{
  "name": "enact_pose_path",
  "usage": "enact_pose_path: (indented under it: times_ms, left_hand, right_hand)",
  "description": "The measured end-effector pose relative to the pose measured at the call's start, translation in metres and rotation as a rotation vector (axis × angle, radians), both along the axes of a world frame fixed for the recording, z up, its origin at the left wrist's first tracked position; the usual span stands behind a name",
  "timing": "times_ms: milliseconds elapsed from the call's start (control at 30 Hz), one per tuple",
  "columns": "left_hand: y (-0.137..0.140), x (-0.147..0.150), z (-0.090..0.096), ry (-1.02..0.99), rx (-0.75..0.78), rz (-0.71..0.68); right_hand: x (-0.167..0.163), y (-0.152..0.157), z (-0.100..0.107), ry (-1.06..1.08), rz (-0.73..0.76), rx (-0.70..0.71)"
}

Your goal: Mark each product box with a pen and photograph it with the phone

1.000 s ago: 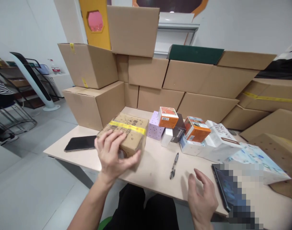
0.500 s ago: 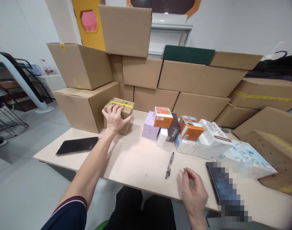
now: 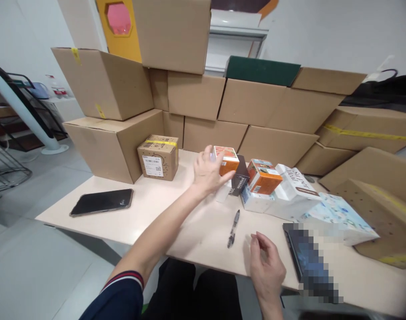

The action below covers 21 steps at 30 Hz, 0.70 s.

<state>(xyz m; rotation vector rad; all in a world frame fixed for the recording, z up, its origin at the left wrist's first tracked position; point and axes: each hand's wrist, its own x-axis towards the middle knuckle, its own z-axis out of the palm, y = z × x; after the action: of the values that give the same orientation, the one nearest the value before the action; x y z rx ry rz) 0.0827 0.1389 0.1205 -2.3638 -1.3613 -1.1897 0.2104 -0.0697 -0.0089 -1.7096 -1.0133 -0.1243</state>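
Note:
My left hand (image 3: 207, 173) reaches over the small orange box (image 3: 229, 168), its fingers spread. The hand covers most of the purple box (image 3: 212, 156) beneath. I cannot tell how firmly, if at all, the fingers touch the orange box. A white box (image 3: 223, 192) and a dark box (image 3: 242, 177) stand close by. My right hand (image 3: 267, 262) rests at the table's front edge, fingers loosely curled toward the thumb with nothing visible in them. Left of it lies a pen (image 3: 234, 229); to its right is a tablet-like device (image 3: 307, 260), partly blurred out.
A small taped carton (image 3: 158, 160) with a label stands at the left, behind a phone (image 3: 102, 202). Another orange box (image 3: 264, 177) sits on tissue packs (image 3: 296, 191). Large cartons (image 3: 216, 133) wall the back, and more cartons (image 3: 386, 218) stand right.
My left hand has let go of the small taped carton and moved right to the orange box. My right hand has stayed in place. The view has shifted slightly.

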Motion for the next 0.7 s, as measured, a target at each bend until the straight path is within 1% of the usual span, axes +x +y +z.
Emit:
enact_pose_path:
  times_ms: [67,133,200,267,333,367,433,500,533,600,633,700]
  left_hand:
    - [-0.005,0.030,0.004,0.023,-0.034,0.029]
    - [-0.003,0.049,0.008,0.031,-0.084,0.090]
    - [0.002,0.057,0.011,0.036,-0.132,0.119]
    - [0.004,0.053,0.013,0.027,-0.138,0.105]
    - [-0.003,0.038,0.016,-0.015,-0.081,0.070]
    - [-0.012,0.027,0.017,-0.041,-0.031,0.046]
    - [-0.039,0.001,0.017,-0.074,0.093,-0.027]
    - [-0.073,-0.027,0.012,-0.077,0.193,-0.081]
    - [-0.091,-0.039,0.007,-0.072,0.218,-0.096]
    - [-0.120,-0.060,-0.010,-0.064,0.254,-0.108]
    - [-0.131,-0.067,-0.021,-0.061,0.245,-0.108]
    - [-0.143,-0.076,-0.045,-0.056,0.188,-0.097]
  right_hand:
    - [0.001,0.000,-0.002,-0.007,0.012,0.006]
    - [0.002,0.000,-0.004,-0.013,0.028,0.026]
    - [0.003,0.000,-0.007,-0.023,0.048,0.044]
    - [0.005,0.000,-0.009,-0.029,0.057,0.050]
    - [0.005,0.000,-0.011,-0.015,0.059,0.050]
    - [0.006,0.000,-0.012,0.000,0.059,0.050]
    - [0.006,-0.001,-0.013,0.041,0.059,0.045]
    - [0.006,-0.001,-0.015,0.088,0.059,0.037]
    - [0.006,-0.001,-0.015,0.109,0.061,0.034]
    - [0.007,-0.002,-0.017,0.140,0.066,0.027]
    - [0.007,-0.002,-0.017,0.148,0.067,0.023]
    - [0.007,-0.001,-0.017,0.151,0.064,0.016]
